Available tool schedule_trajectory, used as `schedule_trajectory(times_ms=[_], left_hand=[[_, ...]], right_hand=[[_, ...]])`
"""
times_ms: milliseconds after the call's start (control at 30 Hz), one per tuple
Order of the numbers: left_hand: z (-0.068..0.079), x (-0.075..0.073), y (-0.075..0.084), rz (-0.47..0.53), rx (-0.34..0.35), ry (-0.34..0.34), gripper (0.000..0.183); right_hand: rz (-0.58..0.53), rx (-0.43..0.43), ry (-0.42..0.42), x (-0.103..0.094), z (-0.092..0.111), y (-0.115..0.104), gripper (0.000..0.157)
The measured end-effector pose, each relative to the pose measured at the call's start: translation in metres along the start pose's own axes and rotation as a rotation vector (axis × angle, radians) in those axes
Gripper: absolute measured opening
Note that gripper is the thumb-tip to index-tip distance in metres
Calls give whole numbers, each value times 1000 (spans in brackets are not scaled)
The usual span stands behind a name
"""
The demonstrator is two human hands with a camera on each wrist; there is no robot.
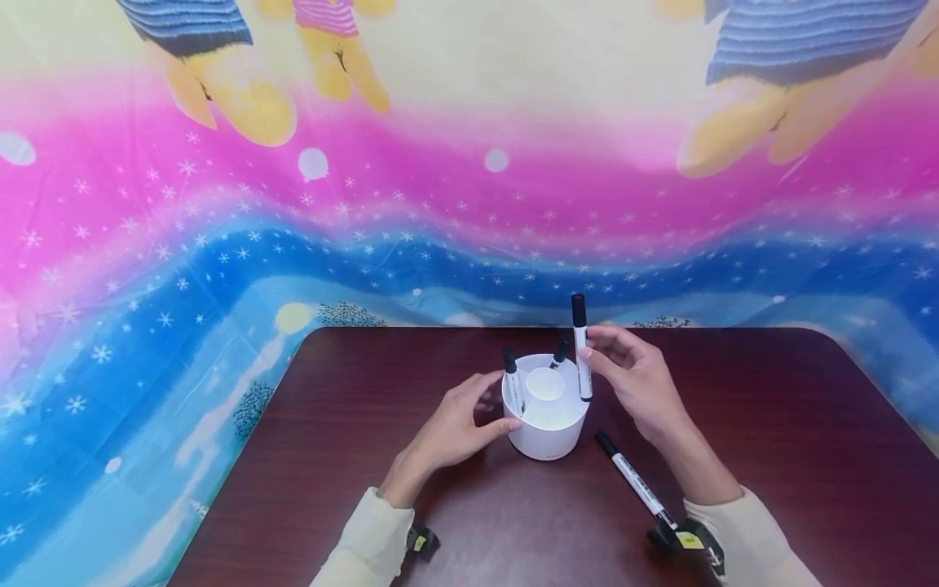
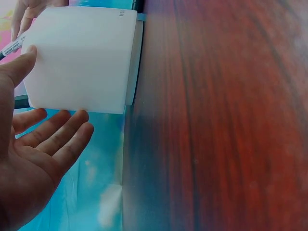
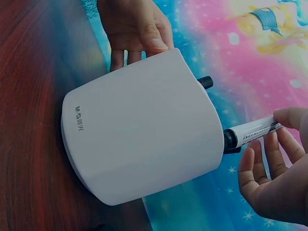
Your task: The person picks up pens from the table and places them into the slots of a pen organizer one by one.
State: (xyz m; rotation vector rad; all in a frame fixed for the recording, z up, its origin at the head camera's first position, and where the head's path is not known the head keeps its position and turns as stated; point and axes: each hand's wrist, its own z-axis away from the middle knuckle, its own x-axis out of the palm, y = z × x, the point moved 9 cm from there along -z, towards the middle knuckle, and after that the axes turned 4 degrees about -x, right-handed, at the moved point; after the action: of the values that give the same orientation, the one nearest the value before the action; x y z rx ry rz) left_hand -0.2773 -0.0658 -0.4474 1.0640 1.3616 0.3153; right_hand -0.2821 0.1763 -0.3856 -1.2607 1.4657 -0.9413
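A white round pen holder [image 1: 546,440] with a raised round middle cup stands on the table. My left hand [image 1: 462,420] rests against its left side, thumb at the front rim and fingers loosely extended along the wall. Between thumb and fingers, my right hand [image 1: 634,379] pinches a white marker [image 1: 583,359] with a black cap. That marker is nearly upright, its lower end at the holder's right rim. Inside the holder lean two more markers, one at the left [image 1: 513,383] and one at the back [image 1: 560,355].
Another black-capped marker [image 1: 637,481] lies on the dark wooden table [image 1: 352,375], near the right wrist. A black wrist device [image 1: 685,538] sits close to its lower end. A colourful patterned cloth [image 1: 440,236] hangs behind the table's back edge.
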Motion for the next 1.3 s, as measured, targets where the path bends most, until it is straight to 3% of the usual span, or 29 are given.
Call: schedule_trajectory(times_ms=[367, 800, 1300], left_hand=[[1, -1, 0, -10, -5, 2, 73], [1, -1, 1, -11, -2, 4, 73], [0, -1, 0, 8, 6, 1, 74]], right_hand=[[23, -6, 10, -1, 3, 2, 39], [250, -76, 15, -11, 9, 1, 33], [186, -78, 11, -18, 18, 7, 33]])
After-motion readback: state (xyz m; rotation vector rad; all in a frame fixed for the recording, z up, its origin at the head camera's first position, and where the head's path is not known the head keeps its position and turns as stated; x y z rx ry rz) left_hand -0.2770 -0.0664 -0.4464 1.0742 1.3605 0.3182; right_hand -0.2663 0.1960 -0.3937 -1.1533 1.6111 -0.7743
